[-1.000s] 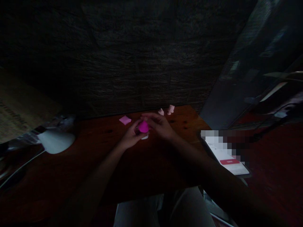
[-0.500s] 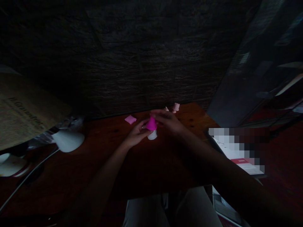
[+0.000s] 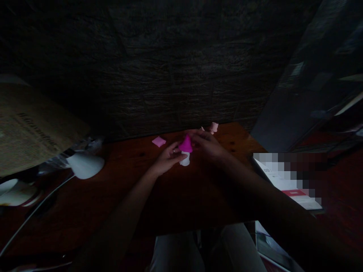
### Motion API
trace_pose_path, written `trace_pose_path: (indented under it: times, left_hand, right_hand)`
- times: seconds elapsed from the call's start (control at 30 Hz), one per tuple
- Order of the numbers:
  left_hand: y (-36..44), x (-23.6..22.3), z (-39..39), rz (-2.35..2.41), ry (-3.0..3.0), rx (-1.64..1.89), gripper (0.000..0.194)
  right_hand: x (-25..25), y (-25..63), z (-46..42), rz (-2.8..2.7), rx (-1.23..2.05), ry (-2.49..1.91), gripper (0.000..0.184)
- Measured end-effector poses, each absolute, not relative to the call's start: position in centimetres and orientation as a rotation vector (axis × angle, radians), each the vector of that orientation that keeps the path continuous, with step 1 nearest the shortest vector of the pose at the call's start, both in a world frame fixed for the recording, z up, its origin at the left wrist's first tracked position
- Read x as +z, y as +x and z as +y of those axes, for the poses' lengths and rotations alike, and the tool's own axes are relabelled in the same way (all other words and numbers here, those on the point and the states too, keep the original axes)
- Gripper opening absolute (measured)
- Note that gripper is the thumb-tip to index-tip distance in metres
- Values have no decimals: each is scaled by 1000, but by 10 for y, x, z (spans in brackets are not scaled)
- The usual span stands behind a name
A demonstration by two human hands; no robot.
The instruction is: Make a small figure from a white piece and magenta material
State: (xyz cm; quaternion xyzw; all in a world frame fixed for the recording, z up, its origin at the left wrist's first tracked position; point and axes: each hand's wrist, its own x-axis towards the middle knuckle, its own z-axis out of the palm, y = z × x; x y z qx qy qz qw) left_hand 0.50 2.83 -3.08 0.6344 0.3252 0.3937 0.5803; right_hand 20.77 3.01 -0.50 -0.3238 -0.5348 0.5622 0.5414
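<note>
A bright pink cone-shaped piece (image 3: 186, 144) sits over the top of a small white cylinder-like piece (image 3: 185, 160), both held upright above the wooden table. My left hand (image 3: 166, 160), with a ring on one finger, closes around the white piece from the left, its thumb across the front. From the right, my right hand (image 3: 206, 144) has its fingers at the pink cone's upper part; some fingertips are hidden behind it. In the dim light I cannot make out what the pieces are made of.
A pink pillow-shaped piece (image 3: 159, 141) lies left of my hands; a pale pink piece (image 3: 214, 127) lies at the back right. A white cone-shaped object with a cable (image 3: 86, 165) and a brown printed bag (image 3: 34, 128) stand left. A dark brick wall (image 3: 170, 75) rises behind.
The view has shifted slightly. The pink cone now tilts differently and more of the white piece shows beneath it. Both hands keep their hold.
</note>
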Motion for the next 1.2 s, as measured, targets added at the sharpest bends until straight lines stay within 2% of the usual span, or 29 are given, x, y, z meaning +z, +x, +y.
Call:
trace_pose_path:
  times: [0.23,0.4,0.67,0.97,1.07,1.2]
  left_hand:
    - [8,-33,30,839,1485,948,71]
    - [-4,-34,35,794,1503,821,77]
    - [-6,-30,33,804,1555,796,65]
    - [-9,-25,33,799,1695,773,41]
    - [-10,-27,33,830,1719,770,41]
    - [-11,-29,34,921,1723,750,50]
  right_hand:
    - [-4,209,31,-1460,1186,-767,36]
    - [-2,208,30,-1496,1235,-758,39]
    - [7,206,20,-1470,1388,-773,43]
    - [14,195,10,-1560,1253,-816,38]
    - [11,197,14,-1477,1148,-889,39]
    - [1,207,28,-1371,1008,-1134,38]
